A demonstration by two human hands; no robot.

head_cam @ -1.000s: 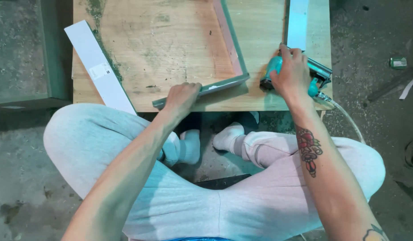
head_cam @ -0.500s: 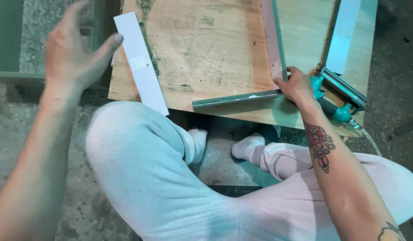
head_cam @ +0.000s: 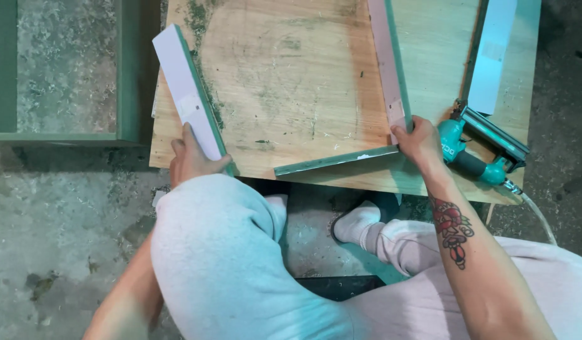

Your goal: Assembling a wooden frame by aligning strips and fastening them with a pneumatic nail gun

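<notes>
Plywood surface [head_cam: 291,82], dusty, low, right in front of your crossed legs. Your left hand [head_cam: 191,158] is closed around the near end of a white board strip [head_cam: 187,101] with a green edge; the strip lies tilted on the surface's left edge, a pale tape patch near its middle. Your right hand [head_cam: 420,140] pinches the corner where a pinkish-white strip [head_cam: 386,63] meets a green-edged strip [head_cam: 335,161], the two forming an L on the surface. Teal nail gun [head_cam: 483,148] sits just beside that hand, partly behind it, hose [head_cam: 533,211] trailing off the near right edge. Another white strip [head_cam: 492,53] lies beyond the gun. Green frame [head_cam: 124,69] rests on the concrete floor [head_cam: 58,220] at left. Your raised left knee [head_cam: 215,252] blocks the near left corner of the surface.
</notes>
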